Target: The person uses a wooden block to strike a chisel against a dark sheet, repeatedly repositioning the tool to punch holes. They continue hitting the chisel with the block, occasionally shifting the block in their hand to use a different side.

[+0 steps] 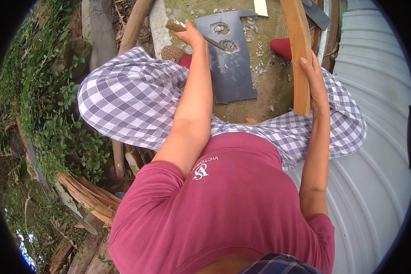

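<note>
We read one word of lettering on the maroon shirt (255,196).
In small white capitals we make out "VICTORIA" (207,161), slanting upside down to our view across the chest, with its far end too faint for us to be sure of more. Right against it we see a larger white monogram (200,172) of interlaced letters, seemingly a V and an S. Both marks sit closer to the body than the two hands, and nearer the left hand's (189,35) arm than the right's.

Panel (233,84) on ground (274,86) before me, between my feet (281,48); plank (301,73) right; metal sheet (374,100) farther right; foliage (55,96) left.
</note>
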`<state>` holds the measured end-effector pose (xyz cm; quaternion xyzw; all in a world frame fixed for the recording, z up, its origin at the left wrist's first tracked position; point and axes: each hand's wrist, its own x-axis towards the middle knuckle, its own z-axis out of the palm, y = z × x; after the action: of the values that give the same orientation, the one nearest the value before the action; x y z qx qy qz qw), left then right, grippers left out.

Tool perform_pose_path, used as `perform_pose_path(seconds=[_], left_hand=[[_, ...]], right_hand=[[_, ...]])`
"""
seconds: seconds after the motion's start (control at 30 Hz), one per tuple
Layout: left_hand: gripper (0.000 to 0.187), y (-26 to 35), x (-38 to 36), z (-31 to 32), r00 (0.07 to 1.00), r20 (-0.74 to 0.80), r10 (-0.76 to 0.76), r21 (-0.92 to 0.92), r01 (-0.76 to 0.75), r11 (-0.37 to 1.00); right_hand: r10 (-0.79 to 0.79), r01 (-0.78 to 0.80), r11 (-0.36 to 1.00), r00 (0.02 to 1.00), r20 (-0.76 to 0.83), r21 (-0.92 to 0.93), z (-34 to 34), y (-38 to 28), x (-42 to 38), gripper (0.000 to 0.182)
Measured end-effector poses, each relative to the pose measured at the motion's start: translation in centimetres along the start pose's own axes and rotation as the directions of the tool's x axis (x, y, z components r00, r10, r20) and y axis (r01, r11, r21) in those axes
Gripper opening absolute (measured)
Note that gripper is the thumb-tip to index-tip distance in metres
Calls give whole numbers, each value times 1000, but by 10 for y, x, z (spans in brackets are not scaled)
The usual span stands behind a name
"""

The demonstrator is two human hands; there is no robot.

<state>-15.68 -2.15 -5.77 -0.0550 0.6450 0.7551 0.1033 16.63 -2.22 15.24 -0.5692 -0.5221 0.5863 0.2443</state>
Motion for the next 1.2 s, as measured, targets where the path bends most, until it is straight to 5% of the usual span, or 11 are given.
perform_pose_path(seconds=[0.53,0.73,0.9,0.97,1.0,1.17,1.2], left_hand=[[64,37,-47,10,977,181,109,259,-154,953],[55,26,-53,14,943,270,193,303,-274,913],[52,22,-63,21,877,400,266,261,-388,884],[52,21,-66,25,840,445,311,266,-455,850],[51,21,-68,26,810,483,333,269,-499,824],[46,20,-72,29,778,549,304,280,-514,811],[46,18,-72,29,780,547,304,281,-513,811]], right_hand=[[39,-39,999,997,73,-2,14,20,-3,72],[8,-2,997,996,93,-71,25,-2,6,75],[-145,177,951,980,137,-255,48,-87,32,84],[-455,502,843,857,241,-194,67,-131,40,89],[-455,503,842,856,245,-195,72,-147,41,89],[-353,478,810,860,370,-339,96,-160,45,89],[-240,371,652,928,284,-661,99,-139,58,92]])
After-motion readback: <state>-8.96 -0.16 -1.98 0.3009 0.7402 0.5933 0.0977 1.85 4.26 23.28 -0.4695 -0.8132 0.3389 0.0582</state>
